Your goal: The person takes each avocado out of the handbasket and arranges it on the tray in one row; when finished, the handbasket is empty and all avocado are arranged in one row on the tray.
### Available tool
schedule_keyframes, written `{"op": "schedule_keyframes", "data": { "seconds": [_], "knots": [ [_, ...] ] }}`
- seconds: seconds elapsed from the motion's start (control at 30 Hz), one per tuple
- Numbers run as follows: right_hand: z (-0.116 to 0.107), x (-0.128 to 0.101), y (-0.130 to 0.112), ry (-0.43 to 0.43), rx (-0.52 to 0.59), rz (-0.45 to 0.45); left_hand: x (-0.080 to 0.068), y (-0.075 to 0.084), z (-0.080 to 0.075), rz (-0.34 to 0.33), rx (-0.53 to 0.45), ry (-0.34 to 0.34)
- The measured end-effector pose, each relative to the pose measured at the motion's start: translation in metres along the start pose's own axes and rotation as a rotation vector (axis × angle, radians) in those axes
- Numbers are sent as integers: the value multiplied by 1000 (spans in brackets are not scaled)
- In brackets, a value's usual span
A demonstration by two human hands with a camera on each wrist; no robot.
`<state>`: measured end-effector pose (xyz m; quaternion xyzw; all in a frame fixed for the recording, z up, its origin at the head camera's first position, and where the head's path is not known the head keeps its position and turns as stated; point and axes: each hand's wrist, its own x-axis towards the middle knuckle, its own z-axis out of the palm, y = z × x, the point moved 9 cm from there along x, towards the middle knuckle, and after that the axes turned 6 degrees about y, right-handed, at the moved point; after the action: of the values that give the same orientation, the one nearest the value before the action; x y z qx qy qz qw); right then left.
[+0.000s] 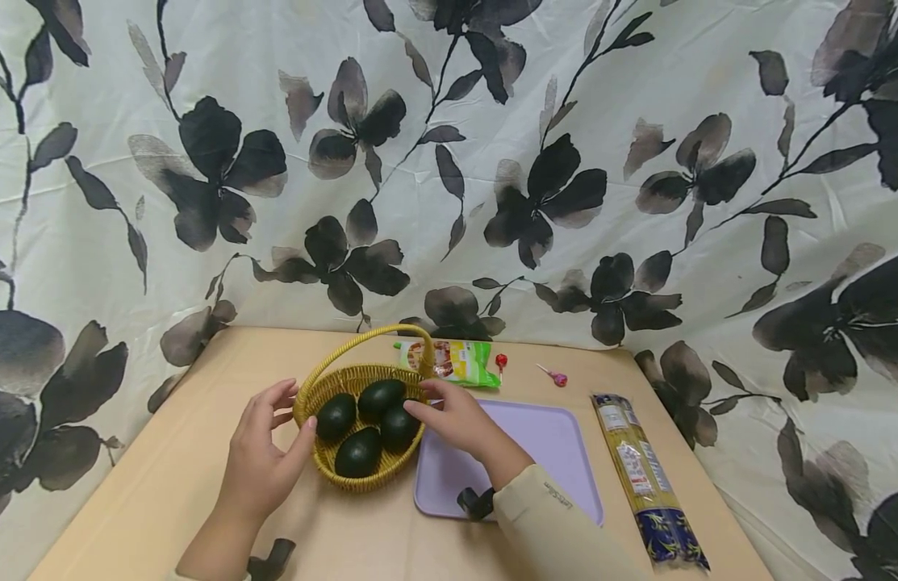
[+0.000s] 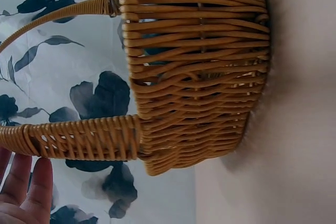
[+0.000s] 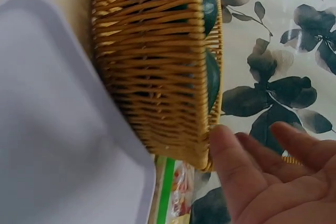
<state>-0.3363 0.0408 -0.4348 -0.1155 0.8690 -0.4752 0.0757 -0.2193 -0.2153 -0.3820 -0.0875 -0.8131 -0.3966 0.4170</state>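
Observation:
A yellow-brown wicker basket (image 1: 357, 483) with an arched handle (image 1: 357, 334) stands on the table, and several dark green avocados (image 1: 357, 453) lie inside it. My left hand (image 1: 263, 456) is at the basket's left side, fingers loosely bent by the foot of the handle and thumb near the rim. In the left wrist view its fingers (image 2: 39, 184) are beside the handle. On the opposite side my right hand (image 1: 459, 420) has its thumb at the rim and its fingers spread near the handle's other foot. Neither hand visibly grips the basket.
A light purple tray (image 1: 557, 452) lies right of the basket, partly under my right forearm. Behind it are a green snack bag (image 1: 459, 363), a red lollipop (image 1: 501, 361) and a pink lollipop (image 1: 560, 379). A long noodle pack (image 1: 641, 476) lies at the right. Floral cloth (image 1: 449, 202) hangs behind.

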Motion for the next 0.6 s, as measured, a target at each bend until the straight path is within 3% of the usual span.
{"op": "schedule_keyframes", "data": {
  "seconds": [0.27,0.6],
  "knots": [
    [17,9,-8,-52,51,104,-3,-5,3,7,34,-18],
    [33,25,-31,-139,-142,106,-4,-7,5,32,39,-18]
  ]
}}
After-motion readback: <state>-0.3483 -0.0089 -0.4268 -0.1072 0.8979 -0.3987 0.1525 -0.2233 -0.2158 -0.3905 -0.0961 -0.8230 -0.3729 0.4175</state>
